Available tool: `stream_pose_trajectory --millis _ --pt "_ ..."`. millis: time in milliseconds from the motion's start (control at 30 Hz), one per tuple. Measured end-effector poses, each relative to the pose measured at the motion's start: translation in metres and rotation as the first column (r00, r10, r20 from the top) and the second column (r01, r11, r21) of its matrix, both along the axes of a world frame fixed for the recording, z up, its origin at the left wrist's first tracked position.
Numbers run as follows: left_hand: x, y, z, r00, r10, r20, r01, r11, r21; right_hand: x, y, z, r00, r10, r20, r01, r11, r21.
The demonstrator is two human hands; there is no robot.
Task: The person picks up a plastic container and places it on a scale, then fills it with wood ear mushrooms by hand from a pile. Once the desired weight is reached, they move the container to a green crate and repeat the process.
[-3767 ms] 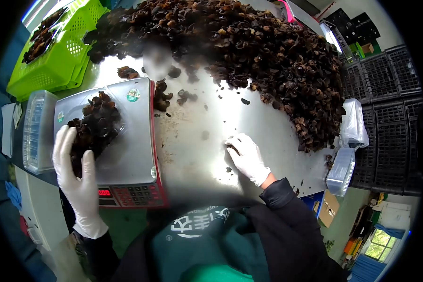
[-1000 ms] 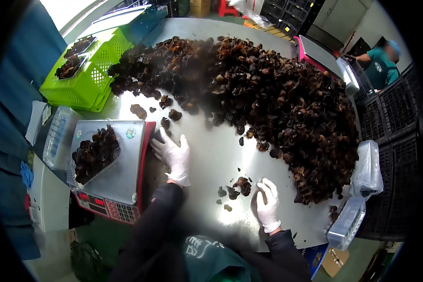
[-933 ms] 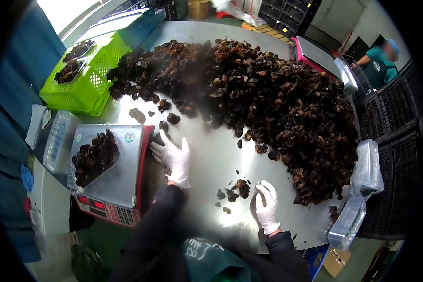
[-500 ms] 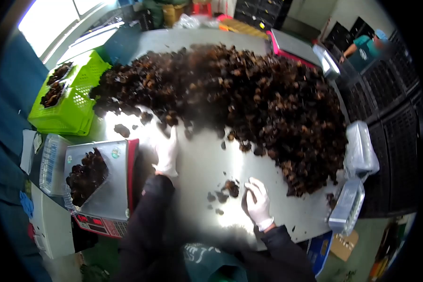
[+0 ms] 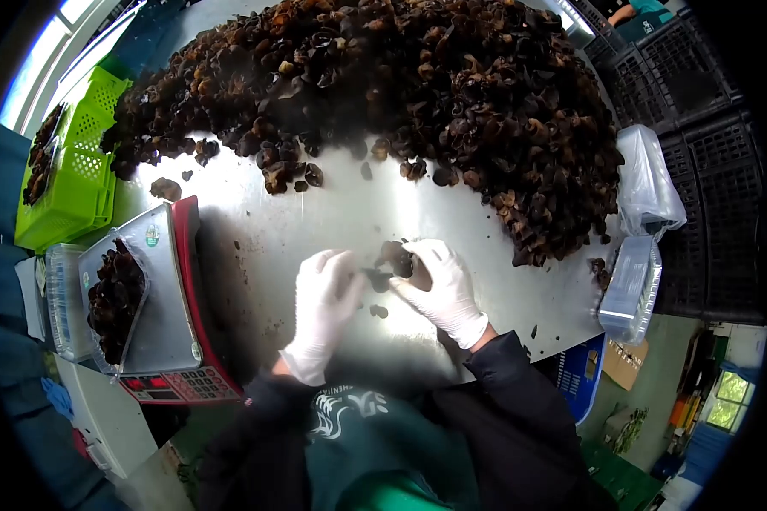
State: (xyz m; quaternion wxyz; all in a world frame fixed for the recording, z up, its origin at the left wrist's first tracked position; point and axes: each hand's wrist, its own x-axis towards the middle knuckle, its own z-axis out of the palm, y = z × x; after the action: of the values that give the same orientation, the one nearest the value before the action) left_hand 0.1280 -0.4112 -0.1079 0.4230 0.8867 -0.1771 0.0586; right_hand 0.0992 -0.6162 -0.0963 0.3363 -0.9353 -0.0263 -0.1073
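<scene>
Both gloved hands are close together over the front middle of a steel table [image 5: 332, 204]. My right hand [image 5: 447, 294] has its thumb and fingers bent around a dark brown wood ear mushroom [image 5: 394, 257], just above the tabletop. My left hand [image 5: 324, 298] faces it with curled fingers, its fingertips near a small dark piece; whatever lies inside them is hidden. Small mushroom scraps [image 5: 378, 312] lie below, between the hands. A broad heap of wood ear mushrooms [image 5: 486, 111] covers the far side of the table.
On the left, a red-edged scale [image 5: 166, 281] carries a clear tray of mushrooms [image 5: 116, 298]. Behind it stands a green basket [image 5: 81, 183]. Clear plastic trays [image 5: 632, 289] are stacked at the right edge. Black crates [image 5: 707, 204] and another person [image 5: 643, 17] are beyond.
My left hand has come back from the heap's near edge to beside my right hand. My right hand has moved onto the loose mushroom. The view has tilted downward.
</scene>
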Motion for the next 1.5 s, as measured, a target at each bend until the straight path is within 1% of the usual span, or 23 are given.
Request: stream_pose_trajectory --millis 67,100,133,167,233,300,433,533,633,733,867,900,967,1000,1067,1100,1133,1233,1300,1333,1400,1433,1500 --pt "-0.015 -0.008 0.004 0.993 -0.096 -0.061 0.096 0.995 -0.014 -0.003 0.002 -0.013 0.993 0.01 0.115 0.005 0.992 -0.128" --pt "-0.018 -0.009 0.016 0.974 -0.195 -0.119 0.191 0.981 -0.041 -0.008 -0.001 -0.014 0.993 -0.075 0.096 0.077 0.997 -0.015" --pt "-0.019 -0.005 0.011 0.952 -0.304 -0.026 0.304 0.952 -0.028 -0.012 -0.005 -0.012 0.986 -0.153 0.07 0.146 0.985 0.096" --pt "-0.025 -0.002 0.009 0.962 -0.274 0.003 0.274 0.961 -0.018 -0.017 -0.013 -0.01 0.974 -0.228 -0.006 0.225 0.955 0.194" --pt "-0.027 0.001 0.009 0.978 -0.207 0.04 0.206 0.978 0.028 -0.025 -0.03 0.006 0.926 -0.195 -0.324 0.362 0.708 0.606" --pt "-0.021 -0.002 0.009 0.987 -0.153 0.044 0.149 0.986 0.073 -0.036 -0.05 0.011 0.898 -0.038 -0.439 0.432 0.266 0.862" --pt "-0.015 -0.029 0.013 0.942 -0.299 0.15 0.289 0.954 0.082 -0.053 -0.06 0.011 0.933 0.075 -0.352 0.359 -0.201 0.911" --pt "-0.022 -0.055 0.011 0.946 -0.314 0.078 0.288 0.926 0.245 -0.058 -0.061 0.014 0.944 0.102 -0.312 0.327 -0.387 0.862" --pt "-0.024 -0.065 0.005 0.899 -0.436 -0.046 0.41 0.799 0.44 -0.067 -0.071 0.001 0.942 0.096 -0.323 0.335 -0.379 0.863" --pt "-0.031 -0.06 -0.002 0.854 -0.52 0.029 0.439 0.749 0.496 -0.068 -0.077 -0.001 0.939 0.102 -0.33 0.345 -0.313 0.885" --pt "-0.037 -0.03 0.008 0.864 -0.463 -0.201 0.499 0.84 0.212 -0.04 -0.051 0.027 0.867 -0.069 -0.493 0.461 0.484 0.744" --pt "-0.034 -0.024 0.011 0.91 -0.34 -0.236 0.364 0.929 0.066 -0.031 -0.044 0.026 0.884 -0.049 -0.465 0.395 0.609 0.687" --pt "-0.029 -0.011 0.016 0.946 -0.116 -0.302 0.029 0.96 -0.277 -0.016 -0.028 0.01 0.959 -0.017 -0.283 0.177 0.815 0.552" --pt "-0.021 -0.003 0.017 0.895 -0.011 -0.446 -0.137 0.944 -0.299 -0.009 -0.02 0.003 0.985 0.016 -0.174 0.058 0.909 0.412" --pt "0.002 0.022 -0.001 0.957 0.109 -0.271 -0.165 0.967 -0.196 0.003 0.003 0.007 0.989 -0.038 -0.146 0.071 0.971 0.23" --pt "0.013 0.029 -0.002 0.903 0.184 -0.389 -0.284 0.934 -0.218 0.009 0.007 0.006 0.992 -0.023 -0.121 0.038 0.992 0.12" --pt "0.027 0.035 0.001 0.898 0.209 -0.387 -0.303 0.931 -0.202 0.015 0.011 0.004 0.995 -0.004 -0.097 0.005 1.0 0.011" --pt "0.071 0.042 -0.011 0.927 0.332 -0.175 -0.365 0.906 -0.212 0.023 0.01 -0.013 1.0 0.02 0.014 -0.02 0.999 -0.026" --pt "0.1 0.043 -0.011 0.916 0.401 0.013 -0.392 0.903 -0.175 0.021 0.006 -0.004 0.999 -0.027 -0.038 0.035 0.972 0.233" --pt "0.112 0.043 -0.01 0.897 0.437 -0.063 -0.442 0.886 -0.142 0.019 0.0 0.004 0.994 -0.022 -0.105 0.061 0.921 0.385" --pt "0.14 0.041 -0.024 0.871 0.49 0.039 -0.486 0.87 -0.085 0.016 -0.013 0.019 0.941 0.059 -0.333 0.202 0.692 0.693" --pt "0.15 0.037 -0.032 0.853 0.511 0.103 -0.507 0.859 -0.062 0.014 -0.02 0.022 0.911 0.138 -0.389 0.301 0.423 0.854" --pt "0.156 0.038 -0.047 0.886 0.459 0.07 -0.455 0.888 -0.068 0.005 -0.03 0.014 0.895 0.254 -0.367 0.399 -0.09 0.912"
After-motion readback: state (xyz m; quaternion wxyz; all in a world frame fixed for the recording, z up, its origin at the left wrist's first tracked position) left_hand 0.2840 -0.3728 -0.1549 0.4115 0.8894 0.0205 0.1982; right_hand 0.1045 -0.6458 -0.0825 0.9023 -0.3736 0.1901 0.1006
